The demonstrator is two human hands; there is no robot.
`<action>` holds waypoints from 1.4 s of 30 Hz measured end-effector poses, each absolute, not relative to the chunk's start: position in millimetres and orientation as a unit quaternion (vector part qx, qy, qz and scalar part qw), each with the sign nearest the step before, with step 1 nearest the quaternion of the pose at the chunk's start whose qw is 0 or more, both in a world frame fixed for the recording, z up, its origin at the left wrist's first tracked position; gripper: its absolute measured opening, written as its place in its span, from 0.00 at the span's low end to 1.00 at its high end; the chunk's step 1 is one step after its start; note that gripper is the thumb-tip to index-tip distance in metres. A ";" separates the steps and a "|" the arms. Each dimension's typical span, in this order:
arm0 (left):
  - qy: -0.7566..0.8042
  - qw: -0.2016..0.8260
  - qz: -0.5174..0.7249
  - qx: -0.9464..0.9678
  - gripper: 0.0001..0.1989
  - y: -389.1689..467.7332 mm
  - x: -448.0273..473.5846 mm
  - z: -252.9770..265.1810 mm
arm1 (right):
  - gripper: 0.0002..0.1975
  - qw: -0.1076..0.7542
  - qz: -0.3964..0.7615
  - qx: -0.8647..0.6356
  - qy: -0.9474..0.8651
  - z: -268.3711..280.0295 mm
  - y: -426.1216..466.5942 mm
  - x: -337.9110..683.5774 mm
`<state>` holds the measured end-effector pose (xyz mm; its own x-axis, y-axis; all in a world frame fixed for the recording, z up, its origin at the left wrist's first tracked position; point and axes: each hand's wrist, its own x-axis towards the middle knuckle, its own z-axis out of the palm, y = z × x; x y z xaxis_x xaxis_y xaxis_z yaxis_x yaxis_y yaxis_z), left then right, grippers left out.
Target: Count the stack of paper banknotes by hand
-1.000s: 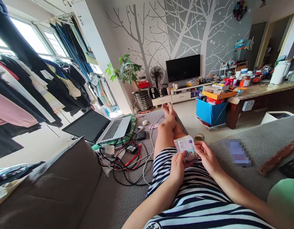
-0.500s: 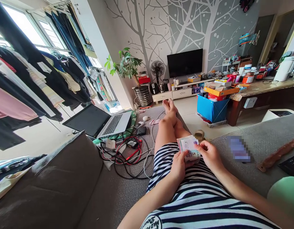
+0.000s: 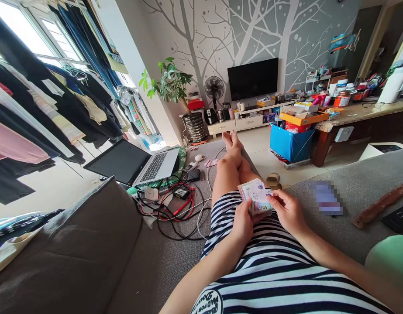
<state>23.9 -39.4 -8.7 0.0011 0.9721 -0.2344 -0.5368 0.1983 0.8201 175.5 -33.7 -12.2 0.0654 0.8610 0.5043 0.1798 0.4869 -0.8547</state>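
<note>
A stack of banknotes (image 3: 258,198) lies over my lap, pale with purple print and a figure 5 on the top one. Pinkish and greenish edges show at its left side. My left hand (image 3: 243,223) is closed round the lower left of the stack, the thumb on top and fingers underneath. With thumb and fingers pinched together, my right hand (image 3: 288,210) holds the right edge of the notes. Some of the right fingers are hidden. Under both hands is the striped garment (image 3: 273,257) covering my lap.
To the left, an open laptop (image 3: 155,165) rests on the grey sofa near tangled cables (image 3: 184,213) and chargers. At the right lie a blurred-out bluish object (image 3: 327,198), a brown strip (image 3: 381,205) and a black remote (image 3: 399,218). A blue box (image 3: 291,141) stands beyond.
The top notes lie at a slightly different angle, with more of the upper one's face showing. Both hands keep hold of the stack. The view has tipped slightly downward.
</note>
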 end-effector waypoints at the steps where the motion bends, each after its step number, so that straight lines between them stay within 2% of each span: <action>1: 0.407 0.656 0.575 0.271 0.19 -39.6 23.7 -8.9 | 0.21 0.597 0.287 -0.416 -0.623 -11.4 -34.7 175.6; 5: 0.396 0.658 0.573 0.287 0.21 -39.3 24.5 -10.8 | 0.27 0.598 0.292 -0.417 -0.620 -7.8 -38.2 176.4; 9: 0.366 0.672 0.585 0.270 0.21 -38.0 27.7 -12.7 | 0.32 0.591 0.345 -0.393 -0.614 -7.7 -36.7 177.3; 15: 0.337 0.676 0.595 0.275 0.21 -39.3 29.5 -13.7 | 0.30 0.595 0.320 -0.460 -0.576 -15.2 -21.8 179.8; 21: 0.336 0.673 0.597 0.281 0.22 -39.0 28.5 -13.8 | 0.29 0.585 0.308 -0.462 -0.591 -13.2 -22.7 179.9; 31: 0.337 0.665 0.603 0.283 0.21 -34.5 29.7 -18.2 | 0.23 0.587 0.380 -0.397 -0.594 -6.0 -31.4 175.2; 42: 0.334 0.677 0.594 0.277 0.22 -36.5 30.1 -15.5 | 0.31 0.605 0.384 -0.361 -0.597 -5.5 -31.6 178.5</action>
